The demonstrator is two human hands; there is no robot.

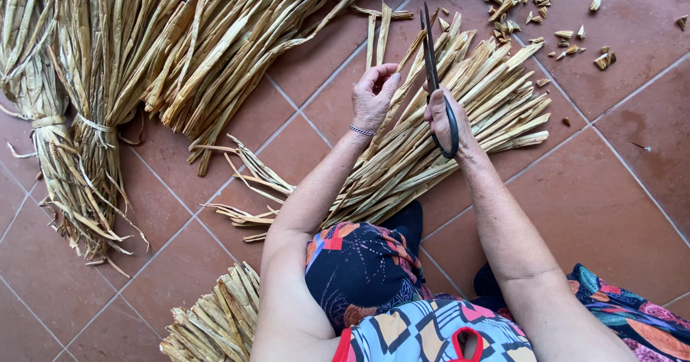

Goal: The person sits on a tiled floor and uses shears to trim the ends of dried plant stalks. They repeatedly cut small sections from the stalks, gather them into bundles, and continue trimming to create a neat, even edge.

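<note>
Both hands (pixel 410 107) work scissors (pixel 435 67) over dried leaves (pixel 496 96).

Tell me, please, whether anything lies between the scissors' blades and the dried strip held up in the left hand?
Nothing visible does. The left hand holds the strip upright, and the scissors in the right hand point up just beside it.

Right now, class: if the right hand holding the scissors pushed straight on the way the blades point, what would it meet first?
The right hand aims the scissors up-frame. The dried leaf strips lie just beneath; further on come the cut scraps on the tiled floor. Depth is unclear.
</note>
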